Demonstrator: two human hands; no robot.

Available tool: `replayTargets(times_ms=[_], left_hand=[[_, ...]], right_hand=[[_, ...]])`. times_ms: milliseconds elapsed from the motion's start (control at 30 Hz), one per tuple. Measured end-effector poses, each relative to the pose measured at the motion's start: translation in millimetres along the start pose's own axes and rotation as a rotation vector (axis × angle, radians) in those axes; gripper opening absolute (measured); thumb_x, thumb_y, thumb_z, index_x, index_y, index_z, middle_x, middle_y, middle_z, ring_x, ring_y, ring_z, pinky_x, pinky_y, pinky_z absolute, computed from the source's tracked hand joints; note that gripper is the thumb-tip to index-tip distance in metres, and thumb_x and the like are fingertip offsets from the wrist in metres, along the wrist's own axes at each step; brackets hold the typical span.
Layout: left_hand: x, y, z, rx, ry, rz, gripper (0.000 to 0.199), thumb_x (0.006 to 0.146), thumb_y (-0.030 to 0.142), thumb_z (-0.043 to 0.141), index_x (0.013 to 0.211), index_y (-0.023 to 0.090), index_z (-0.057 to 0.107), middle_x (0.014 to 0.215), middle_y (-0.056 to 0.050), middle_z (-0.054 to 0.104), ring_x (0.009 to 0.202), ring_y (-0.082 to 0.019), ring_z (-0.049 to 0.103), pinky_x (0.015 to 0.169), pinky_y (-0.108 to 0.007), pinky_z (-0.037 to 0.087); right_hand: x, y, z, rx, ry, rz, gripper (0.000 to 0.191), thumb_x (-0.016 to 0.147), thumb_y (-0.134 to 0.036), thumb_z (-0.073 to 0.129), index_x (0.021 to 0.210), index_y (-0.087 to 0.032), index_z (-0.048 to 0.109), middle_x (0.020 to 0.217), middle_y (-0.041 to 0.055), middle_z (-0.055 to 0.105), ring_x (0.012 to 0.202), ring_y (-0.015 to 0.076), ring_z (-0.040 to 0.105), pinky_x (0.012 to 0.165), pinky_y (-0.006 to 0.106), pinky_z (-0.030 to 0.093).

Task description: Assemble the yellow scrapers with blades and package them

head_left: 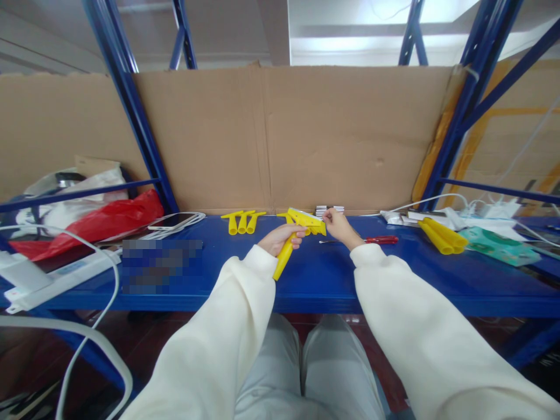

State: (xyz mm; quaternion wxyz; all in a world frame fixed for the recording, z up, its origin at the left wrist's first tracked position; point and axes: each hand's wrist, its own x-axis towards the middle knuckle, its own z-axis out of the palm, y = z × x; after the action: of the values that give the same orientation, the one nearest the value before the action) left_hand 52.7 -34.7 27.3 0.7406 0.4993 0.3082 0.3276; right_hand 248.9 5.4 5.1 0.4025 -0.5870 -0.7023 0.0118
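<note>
My left hand point(283, 238) is wrapped round the handle of a yellow T-shaped scraper point(284, 261), whose end points down toward me. A pale strip runs along the upper edge of its wide head point(306, 218). At the right end of that head, my right hand point(336, 226) has its fingers pinched together; what lies between them is too small to make out. Just behind the right hand is a small stack of white and dark strips point(330, 209). A screwdriver with a red handle point(381, 240) lies beside the right wrist, its shaft partly hidden.
Several yellow T-shaped pieces point(242, 223) stand left of my hands, more partly behind the scraper. At right lie yellow handles point(443, 235) and a green packet point(501, 245). At left are a phone point(170, 221), red bag point(126, 219) and power strip point(65, 280). Cardboard point(315, 134) walls the back.
</note>
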Motion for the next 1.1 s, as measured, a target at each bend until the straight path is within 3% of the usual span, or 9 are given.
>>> replayTargets(times_ms=[267,567,700,833,1100], left_hand=[[-2,0,5.5,0.059,0.057,-0.003,0.022,0.093,0.004,0.043,0.075,0.017,0.044,0.048,0.010,0.039,0.031,-0.002,0.031,0.034,-0.011,0.025],[0,-1,2.2,0.058,0.054,-0.004,0.020,0.087,0.004,0.052,0.074,0.017,0.045,0.050,0.009,0.040,0.032,-0.002,0.032,0.034,-0.012,0.024],[-1,0,1.6,0.056,0.078,0.043,0.020,0.087,0.003,0.049,0.074,0.018,0.045,0.050,0.009,0.039,0.032,-0.003,0.032,0.034,-0.013,0.024],[-2,1,1.9,0.051,0.073,0.060,0.021,0.088,0.004,0.046,0.073,0.018,0.044,0.049,0.009,0.039,0.032,-0.003,0.032,0.034,-0.013,0.024],[-3,2,1.8,0.025,0.074,0.075,0.019,0.088,0.005,0.045,0.075,0.018,0.044,0.050,0.009,0.038,0.031,-0.004,0.031,0.034,-0.013,0.025]], right_hand=[[-7,-24,4,-0.096,-0.061,0.092,0.027,0.080,-0.003,0.048,0.097,-0.014,0.067,0.103,0.0117,0.073,0.098,0.0208,0.067,0.085,0.028,0.048],[-2,-16,1,-0.007,-0.004,0.125,0.022,0.083,-0.008,0.048,0.092,-0.015,0.067,0.097,0.0101,0.073,0.093,0.0200,0.066,0.086,0.029,0.047],[0,-14,-3,0.268,0.082,0.019,0.017,0.085,-0.018,0.050,0.089,-0.015,0.066,0.097,0.0086,0.071,0.092,0.0184,0.064,0.088,0.032,0.048],[-6,-21,0,0.485,-0.002,-0.162,0.011,0.084,-0.027,0.058,0.085,-0.019,0.065,0.100,0.0058,0.069,0.098,0.0182,0.063,0.092,0.033,0.047],[-10,-23,4,0.499,-0.004,-0.185,0.011,0.083,-0.029,0.060,0.078,-0.020,0.060,0.101,0.0046,0.067,0.101,0.0181,0.061,0.092,0.032,0.046]])
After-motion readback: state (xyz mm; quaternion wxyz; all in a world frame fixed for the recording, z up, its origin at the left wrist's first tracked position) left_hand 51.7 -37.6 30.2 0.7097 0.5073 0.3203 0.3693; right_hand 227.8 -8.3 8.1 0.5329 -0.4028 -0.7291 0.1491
